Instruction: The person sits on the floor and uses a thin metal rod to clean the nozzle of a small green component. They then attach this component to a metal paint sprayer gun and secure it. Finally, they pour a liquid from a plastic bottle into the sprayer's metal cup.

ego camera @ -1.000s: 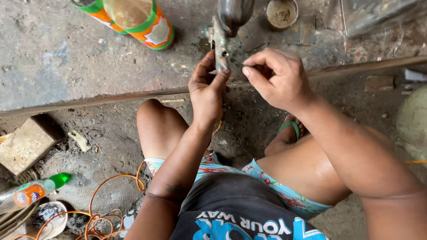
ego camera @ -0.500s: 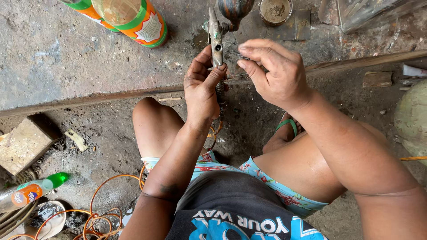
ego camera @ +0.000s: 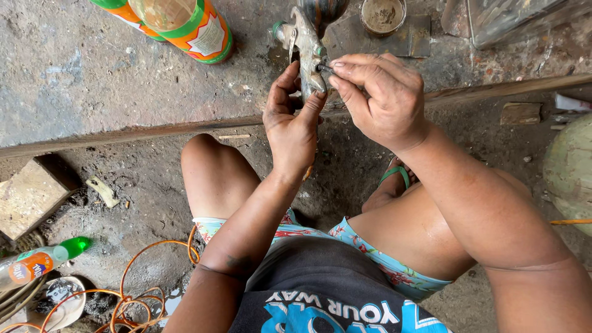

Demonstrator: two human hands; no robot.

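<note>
A worn metal spray gun (ego camera: 306,52), grey and paint-crusted, stands upright at twelve o'clock in the view. The left hand (ego camera: 291,126) is clamped round its handle from below, thumb on one side, fingers on the other. The right hand (ego camera: 383,98), at two o'clock from the left, pinches a small dark knob (ego camera: 322,68) on the gun's side, fingertips together. At eleven o'clock lies an orange-labelled plastic bottle (ego camera: 185,24); at one o'clock, a round tin (ego camera: 382,15). Orange wire (ego camera: 132,296) coils at seven o'clock on rough concrete.
</note>
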